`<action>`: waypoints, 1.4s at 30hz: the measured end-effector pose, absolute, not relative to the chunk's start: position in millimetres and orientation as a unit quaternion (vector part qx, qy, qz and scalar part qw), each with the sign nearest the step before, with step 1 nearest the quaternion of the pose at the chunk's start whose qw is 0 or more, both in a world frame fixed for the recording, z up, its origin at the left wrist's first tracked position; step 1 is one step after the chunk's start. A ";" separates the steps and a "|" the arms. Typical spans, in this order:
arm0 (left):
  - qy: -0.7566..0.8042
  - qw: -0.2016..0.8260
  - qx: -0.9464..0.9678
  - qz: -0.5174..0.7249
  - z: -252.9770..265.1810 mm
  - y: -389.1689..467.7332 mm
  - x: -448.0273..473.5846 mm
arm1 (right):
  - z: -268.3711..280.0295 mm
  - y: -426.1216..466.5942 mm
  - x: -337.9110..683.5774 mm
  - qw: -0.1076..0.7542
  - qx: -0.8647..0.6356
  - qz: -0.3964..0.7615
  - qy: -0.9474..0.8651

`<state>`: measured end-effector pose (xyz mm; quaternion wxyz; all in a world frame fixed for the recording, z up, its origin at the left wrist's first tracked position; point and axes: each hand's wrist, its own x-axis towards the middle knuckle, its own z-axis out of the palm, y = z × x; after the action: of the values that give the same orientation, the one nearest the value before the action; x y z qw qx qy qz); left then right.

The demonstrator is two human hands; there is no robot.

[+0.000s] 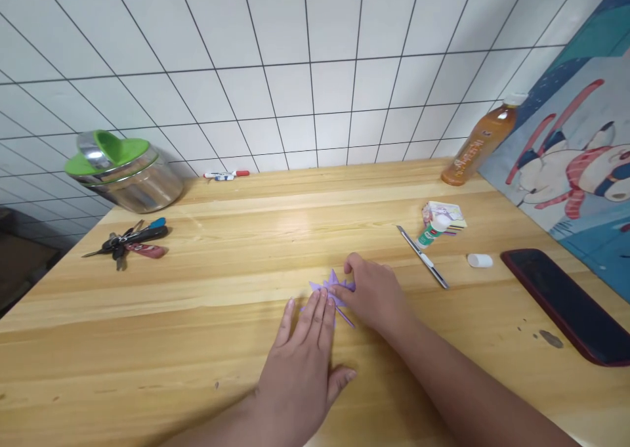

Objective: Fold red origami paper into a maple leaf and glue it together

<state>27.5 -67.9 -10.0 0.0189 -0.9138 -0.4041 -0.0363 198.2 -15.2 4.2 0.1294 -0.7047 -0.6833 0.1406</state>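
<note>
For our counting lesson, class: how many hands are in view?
2: the left hand, its fingers laid on the purple paper, and the right hand, at the paper's right side.

Wooden tabletop (236, 237) before a white tiled wall (335, 86) with dark grout lines; at left, a steel container (155, 186) with a green lid (132, 149), a bunch of keys (147, 234) nearer the viewer, and a red-tipped marker (224, 174) beside the wall. At right, an amber bottle (478, 146) near an illustrated panel (593, 132) showing a red scarf (581, 171), and a dark-screened phone (566, 302) lying flat near a brown mark (550, 339).
</note>
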 end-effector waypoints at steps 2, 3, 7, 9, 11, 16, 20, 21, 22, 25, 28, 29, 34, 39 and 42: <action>-0.407 0.017 -0.912 -0.039 -8.9 -66.8 29.5 | 5.3 -14.9 197.9 0.122 -0.702 0.141 -0.687; -0.408 0.013 -0.912 -0.039 -8.1 -66.0 30.6 | 6.2 -14.3 198.0 0.116 -0.702 0.144 -0.688; -0.403 -0.010 -0.915 -0.037 -1.8 -60.3 32.1 | 9.5 -11.0 198.9 0.093 -0.700 0.164 -0.689; -0.395 -0.023 -0.918 -0.044 3.4 -55.8 29.7 | 10.1 -9.9 199.5 0.092 -0.700 0.167 -0.689; -0.393 -0.032 -0.918 -0.055 9.0 -50.9 26.3 | 9.9 -9.7 200.8 0.101 -0.698 0.167 -0.690; -0.397 -0.036 -0.913 -0.084 12.9 -46.0 21.4 | 8.4 -13.3 207.7 0.151 -0.679 0.203 -0.689; -0.382 -0.013 -0.922 -0.068 1.5 -54.8 20.3 | 7.0 -16.8 208.1 0.163 -0.680 0.194 -0.688; -0.376 -0.006 -0.925 -0.060 -1.4 -57.4 19.9 | 6.5 -17.2 206.9 0.160 -0.685 0.183 -0.686; -0.373 -0.001 -0.926 -0.053 -3.7 -59.7 19.4 | 6.1 -17.5 205.4 0.157 -0.691 0.171 -0.685; -0.370 -0.009 -0.928 -0.031 -6.3 -63.1 18.4 | 4.9 -18.2 200.4 0.153 -0.698 0.137 -0.686; -0.374 -0.023 -0.927 -0.017 -5.4 -63.2 19.1 | 4.1 -18.6 197.5 0.149 -0.698 0.117 -0.691; -0.376 -0.024 -0.926 -0.016 -5.1 -63.1 19.8 | 3.9 -18.6 197.2 0.145 -0.698 0.115 -0.692; -0.389 -0.021 -0.921 -0.013 -4.6 -63.0 23.5 | 3.9 -16.2 197.9 0.122 -0.703 0.123 -0.690; -0.380 -0.013 -0.925 0.007 -2.7 -62.3 26.4 | 3.8 -12.5 198.4 0.115 -0.694 0.132 -0.699; -0.380 0.000 -0.925 -0.005 -4.6 -62.7 26.9 | 6.1 -11.5 201.3 0.119 -0.690 0.145 -0.700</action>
<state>26.9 -62.7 -4.6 0.0001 -0.9249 -0.3802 -0.0051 201.3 -11.5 6.1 0.1185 -0.6896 -0.6996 0.1447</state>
